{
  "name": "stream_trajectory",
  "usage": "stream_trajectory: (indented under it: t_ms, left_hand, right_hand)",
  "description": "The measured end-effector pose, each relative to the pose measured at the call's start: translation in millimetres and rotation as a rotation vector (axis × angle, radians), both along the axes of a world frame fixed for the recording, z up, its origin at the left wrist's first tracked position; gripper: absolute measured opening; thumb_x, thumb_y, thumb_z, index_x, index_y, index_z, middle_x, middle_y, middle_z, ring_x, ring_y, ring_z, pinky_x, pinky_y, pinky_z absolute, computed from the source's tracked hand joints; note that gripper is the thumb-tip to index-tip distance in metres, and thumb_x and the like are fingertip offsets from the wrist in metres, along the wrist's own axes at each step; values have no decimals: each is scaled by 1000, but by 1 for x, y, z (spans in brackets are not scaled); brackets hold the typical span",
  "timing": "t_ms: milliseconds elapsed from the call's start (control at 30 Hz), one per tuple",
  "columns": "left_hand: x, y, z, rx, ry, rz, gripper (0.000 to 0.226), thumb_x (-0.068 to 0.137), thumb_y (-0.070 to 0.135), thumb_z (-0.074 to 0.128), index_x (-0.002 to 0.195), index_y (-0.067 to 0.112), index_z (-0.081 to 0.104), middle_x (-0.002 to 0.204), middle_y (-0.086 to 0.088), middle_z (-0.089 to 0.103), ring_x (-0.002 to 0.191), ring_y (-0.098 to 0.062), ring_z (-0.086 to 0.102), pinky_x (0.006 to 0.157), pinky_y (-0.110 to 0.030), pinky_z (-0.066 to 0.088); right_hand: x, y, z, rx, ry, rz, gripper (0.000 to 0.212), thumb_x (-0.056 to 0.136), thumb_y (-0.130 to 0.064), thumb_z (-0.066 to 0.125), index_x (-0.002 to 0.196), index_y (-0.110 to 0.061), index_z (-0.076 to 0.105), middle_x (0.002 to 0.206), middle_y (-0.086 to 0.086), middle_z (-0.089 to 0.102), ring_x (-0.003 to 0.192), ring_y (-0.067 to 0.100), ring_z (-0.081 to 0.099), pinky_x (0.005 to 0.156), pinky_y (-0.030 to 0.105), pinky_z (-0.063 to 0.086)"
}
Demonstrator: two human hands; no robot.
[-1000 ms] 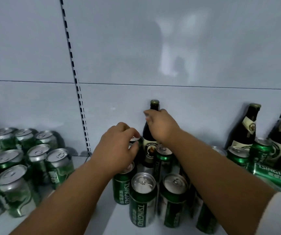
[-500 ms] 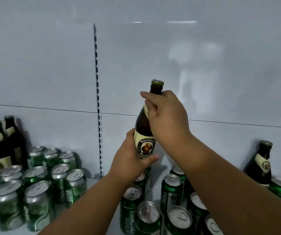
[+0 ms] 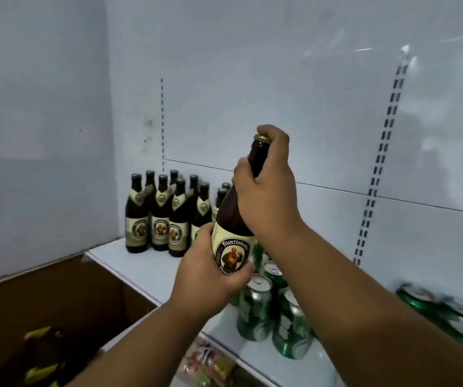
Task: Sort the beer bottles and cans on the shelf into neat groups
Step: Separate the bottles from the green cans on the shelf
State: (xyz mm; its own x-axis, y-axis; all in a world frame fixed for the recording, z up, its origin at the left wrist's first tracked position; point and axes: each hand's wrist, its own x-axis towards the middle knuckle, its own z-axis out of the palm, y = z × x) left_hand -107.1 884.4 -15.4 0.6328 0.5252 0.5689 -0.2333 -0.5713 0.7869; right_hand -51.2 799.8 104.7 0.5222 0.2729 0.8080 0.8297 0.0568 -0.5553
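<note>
Above the cans (image 3: 255, 311), left hand (image 3: 210, 277) grips the bottle (image 3: 233, 219) body, right hand (image 3: 269, 188) its neck

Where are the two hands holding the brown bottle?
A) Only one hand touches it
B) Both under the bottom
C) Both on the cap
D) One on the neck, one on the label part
D: the right hand grips the neck of the brown bottle up by the cap, and the left hand holds the labelled body.
</note>
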Motion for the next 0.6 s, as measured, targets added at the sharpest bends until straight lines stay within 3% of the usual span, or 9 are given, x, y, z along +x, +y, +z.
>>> stream_trajectory:
  t_ms: [67,167,267,367,500,600]
  left_hand:
    - [-21,43,-12,-26,26,52,65,66,32,86,117,38,46,93,15,68,83,3,67,67,-25,60]
    - [-42,95,-27,-43,81,114,65,67,34,85,118,37,45,96,16,67,85,5,67,70,-23,60]
    - [-39,137,-43,-68,112,134,69,65,37,84,121,38,44,100,16,67,90,1,67,75,-27,61]
    - [-20,162,-62,-92,145,118,67,68,35,84,120,40,42,100,14,68,89,2,67,73,-25,60]
    - [14,192,-83,-119,221,61,67,71,35,84,122,38,40,101,14,67,89,5,66,76,-26,60]
    - [33,221,-91,-121,280,39,70,71,35,84,126,33,40,107,15,66,95,6,64,82,-24,58]
  right_hand:
    - [-13,52,-10,-45,6,31,41,97,-22,49,129,-36,29,99,2,61,80,17,64,70,40,56]
    - [-22,115,-23,-141,21,29,39,99,-24,47,132,-32,29,100,0,59,79,10,59,59,21,42]
    - [-19,158,-35,-161,32,37,38,99,-23,48,133,-29,31,101,1,58,82,13,59,63,23,40]
    - [-2,186,-52,-228,18,4,38,99,-22,47,135,-25,33,103,2,57,74,4,55,56,10,34]
    - [33,217,-73,-285,49,-17,37,100,-21,46,134,-24,32,113,8,58,68,5,53,53,13,31]
    - [53,242,-85,-301,82,-23,40,100,-20,46,137,-21,33,127,9,55,85,10,54,66,18,38]
